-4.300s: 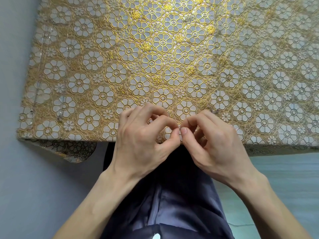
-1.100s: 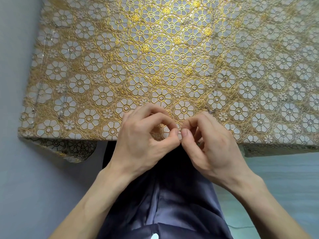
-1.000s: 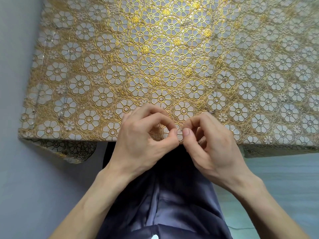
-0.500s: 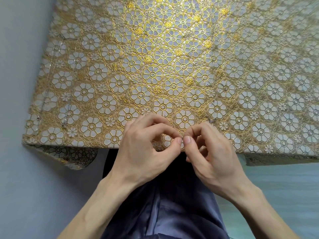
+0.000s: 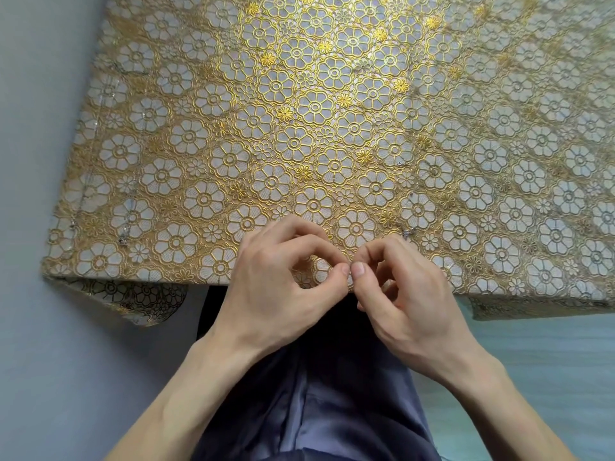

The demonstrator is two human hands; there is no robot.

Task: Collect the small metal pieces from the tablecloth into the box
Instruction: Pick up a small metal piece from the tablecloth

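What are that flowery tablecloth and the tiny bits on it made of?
The tablecloth looks like embossed vinyl or lace: raised gold flower outlines over pale mesh, glossy where light hits. The small pieces look metallic, silvery and glinting, but too tiny to confirm.

Slate-blue trousers (image 5: pixel 332 410) (glossy) beside pale teal floor (image 5: pixel 539 377).

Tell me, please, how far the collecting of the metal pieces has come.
Done: nothing can be confirmed, since no box is in view. In hand: the left hand and right hand pinch together at the near edge of the tablecloth; what they pinch is too small to see. Left: one metal piece lies beside the right hand, another piece farther back, and more pieces near the left edge.
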